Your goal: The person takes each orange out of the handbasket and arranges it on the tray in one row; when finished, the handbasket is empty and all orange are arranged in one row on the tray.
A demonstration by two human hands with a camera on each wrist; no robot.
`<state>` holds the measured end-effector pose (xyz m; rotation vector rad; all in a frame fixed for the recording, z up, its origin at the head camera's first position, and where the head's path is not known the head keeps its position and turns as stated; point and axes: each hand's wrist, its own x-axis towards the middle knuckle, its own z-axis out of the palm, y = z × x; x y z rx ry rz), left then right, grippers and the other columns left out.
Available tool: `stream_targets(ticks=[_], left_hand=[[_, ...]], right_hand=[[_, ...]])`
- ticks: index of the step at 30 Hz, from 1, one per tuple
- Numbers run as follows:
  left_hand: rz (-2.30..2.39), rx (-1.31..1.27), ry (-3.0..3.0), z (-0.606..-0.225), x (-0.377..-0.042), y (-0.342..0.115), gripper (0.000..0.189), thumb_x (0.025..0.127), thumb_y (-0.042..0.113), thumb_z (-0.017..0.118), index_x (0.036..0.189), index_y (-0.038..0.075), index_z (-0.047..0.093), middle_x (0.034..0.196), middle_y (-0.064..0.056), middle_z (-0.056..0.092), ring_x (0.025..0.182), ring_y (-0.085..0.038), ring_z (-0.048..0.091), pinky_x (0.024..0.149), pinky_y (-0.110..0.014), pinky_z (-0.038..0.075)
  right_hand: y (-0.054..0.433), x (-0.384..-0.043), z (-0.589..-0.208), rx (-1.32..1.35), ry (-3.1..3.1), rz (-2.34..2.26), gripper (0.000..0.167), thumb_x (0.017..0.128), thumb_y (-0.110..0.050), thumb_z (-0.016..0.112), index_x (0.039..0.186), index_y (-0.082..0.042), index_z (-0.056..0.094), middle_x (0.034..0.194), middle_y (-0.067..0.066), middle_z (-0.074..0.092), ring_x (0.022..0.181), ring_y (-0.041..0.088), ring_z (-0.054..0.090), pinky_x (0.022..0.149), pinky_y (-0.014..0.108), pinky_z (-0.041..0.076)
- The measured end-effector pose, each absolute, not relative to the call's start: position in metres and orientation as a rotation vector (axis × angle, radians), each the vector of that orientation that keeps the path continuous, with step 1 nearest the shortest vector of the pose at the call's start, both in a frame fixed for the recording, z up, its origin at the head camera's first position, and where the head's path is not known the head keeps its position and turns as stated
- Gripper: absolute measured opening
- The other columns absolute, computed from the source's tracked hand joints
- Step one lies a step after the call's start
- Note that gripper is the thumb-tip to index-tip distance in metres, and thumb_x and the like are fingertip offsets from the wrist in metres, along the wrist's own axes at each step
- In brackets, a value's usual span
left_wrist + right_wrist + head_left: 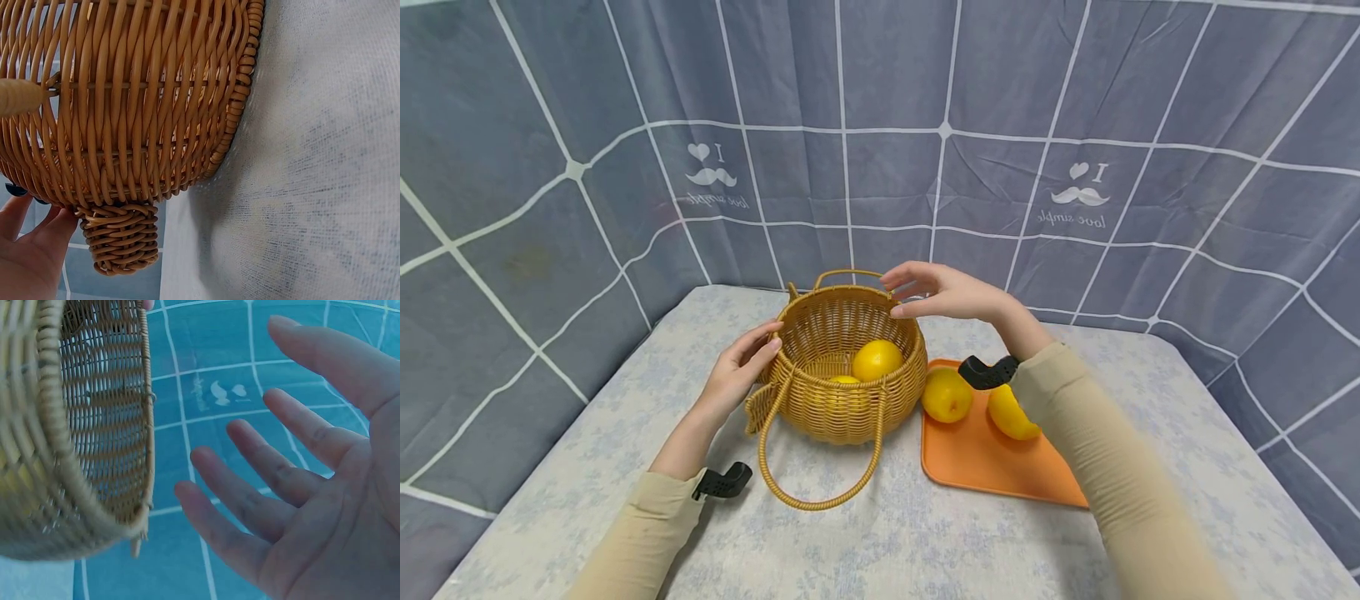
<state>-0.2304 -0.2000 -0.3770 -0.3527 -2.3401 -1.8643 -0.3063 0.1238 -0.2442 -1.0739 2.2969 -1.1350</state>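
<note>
A round woven wicker basket [838, 417] stands upright on the table, its front handle hanging down. Inside are a yellow lemon [877, 360] and part of a second yellow fruit [845, 380], mostly hidden by the rim. My left hand [737, 371] holds the basket's left rim with thumb and fingers; in the left wrist view its fingers [53, 231] reach behind the weave beside a small woven projection [122, 240]. Above the basket's right rim hovers my right hand [947, 292], fingers apart and holding nothing. The right wrist view shows its palm [331, 506] apart from the basket.
To the right lies an orange tray [977, 468] bearing a lemon [947, 396] and another yellow fruit [1011, 414], partly behind my right sleeve. The basket's back handle [850, 272] stands up. A blue-grey curtain [895, 179] with white lines encloses the table.
</note>
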Motion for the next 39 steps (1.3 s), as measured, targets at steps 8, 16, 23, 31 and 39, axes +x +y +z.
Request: stream_targets(ticks=[8, 16, 23, 31, 39], left_hand=[[-1.862, -0.362, -2.338, -0.377, -0.23, -0.2, 0.048, 0.098, 0.032, 0.05, 0.141, 0.01, 0.044, 0.151, -0.005, 0.028, 0.139, -0.025, 0.024, 0.11, -0.045, 0.026], [-1.888, -0.368, -2.33, -0.378, -0.23, -0.199, 0.047, 0.099, 0.028, 0.051, 0.142, 0.011, 0.043, 0.151, -0.005, 0.027, 0.139, -0.025, 0.023, 0.11, -0.046, 0.026], [-1.899, -0.356, -2.324, -0.378, -0.231, -0.2, 0.046, 0.099, 0.028, 0.05, 0.142, 0.012, 0.043, 0.151, -0.004, 0.028, 0.138, -0.024, 0.025, 0.109, -0.045, 0.027], [-1.889, -0.358, -2.327, -0.378, -0.229, -0.2, 0.046, 0.099, 0.028, 0.049, 0.142, 0.011, 0.042, 0.151, -0.004, 0.028, 0.138, -0.025, 0.025, 0.109, -0.046, 0.027], [-1.877, -0.369, -2.324, -0.377, -0.228, -0.198, 0.046, 0.099, 0.028, 0.049, 0.141, 0.011, 0.043, 0.151, -0.004, 0.029, 0.138, -0.024, 0.024, 0.109, -0.046, 0.027]], right_hand=[[0.079, -0.323, -0.246, -1.12, 2.264, -0.924, 0.056, 0.085, -0.024, 0.07, 0.135, -0.013, 0.047, 0.138, 0.01, 0.045, 0.124, 0.027, 0.047, 0.097, 0.034, 0.044], [0.05, -0.338, -0.255, -1.15, 2.22, -0.671, 0.067, 0.08, -0.025, 0.076, 0.139, -0.015, 0.045, 0.141, 0.005, 0.042, 0.126, 0.022, 0.042, 0.098, 0.032, 0.042], [0.039, -0.347, -0.264, -1.144, 2.202, -0.576, 0.069, 0.076, -0.025, 0.08, 0.137, -0.014, 0.05, 0.134, 0.002, 0.049, 0.121, 0.022, 0.046, 0.096, 0.031, 0.043], [0.038, -0.356, -0.274, -1.114, 2.165, -0.536, 0.071, 0.074, -0.028, 0.081, 0.138, -0.019, 0.05, 0.139, -0.007, 0.045, 0.132, 0.028, 0.034, 0.103, 0.033, 0.036], [0.037, -0.36, -0.284, -0.982, 2.143, -0.435, 0.07, 0.074, -0.025, 0.081, 0.137, -0.022, 0.051, 0.141, -0.006, 0.043, 0.127, 0.02, 0.04, 0.092, 0.032, 0.045]])
